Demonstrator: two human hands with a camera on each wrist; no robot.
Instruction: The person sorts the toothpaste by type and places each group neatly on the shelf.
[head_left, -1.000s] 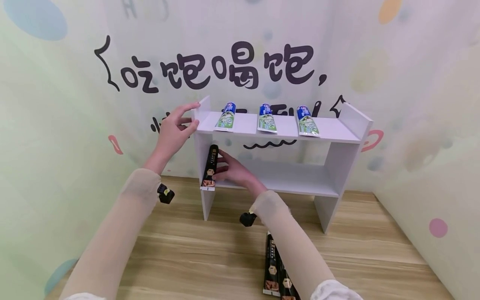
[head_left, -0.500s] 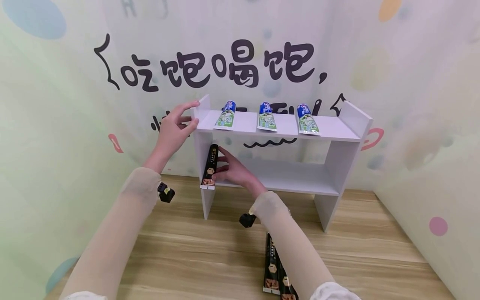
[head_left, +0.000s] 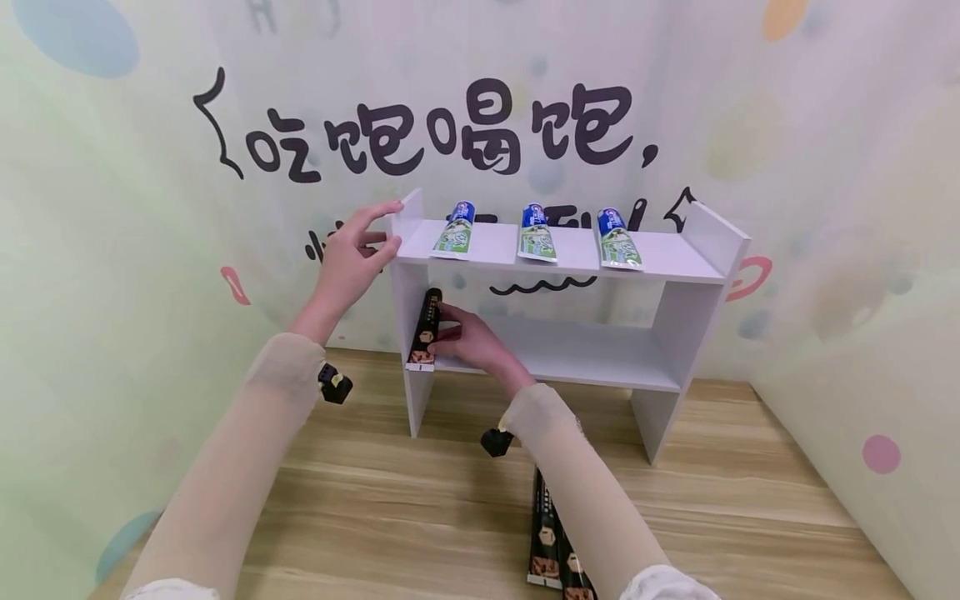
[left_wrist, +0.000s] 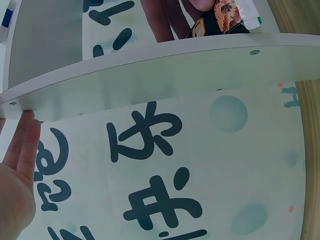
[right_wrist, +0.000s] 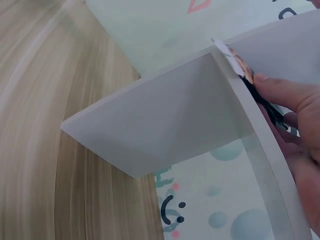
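Note:
My right hand (head_left: 476,342) pinches a black toothpaste tube (head_left: 426,329) between thumb and fingers. The tube lies along the left end of the middle board of a white shelf (head_left: 585,354), its white crimped end toward the front edge. In the right wrist view, the thumb presses near the tube's crimped end (right_wrist: 231,59). My left hand (head_left: 348,258) touches the top of the shelf's left side panel. Its fingers lie fairly straight against the panel's outer face in the left wrist view. Part of the tube is hidden behind the right fingers.
On the top board lie three blue-and-green toothpaste tubes: left (head_left: 456,229), middle (head_left: 536,233) and right (head_left: 619,239). More black toothpaste tubes (head_left: 545,533) lie on the wooden table (head_left: 360,500), partly under my right forearm. A printed curtain (head_left: 750,108) hangs behind the shelf.
The black toothpaste tube has slid slightly back on the middle board, with my right hand still pinching it. My left hand stays at the side panel.

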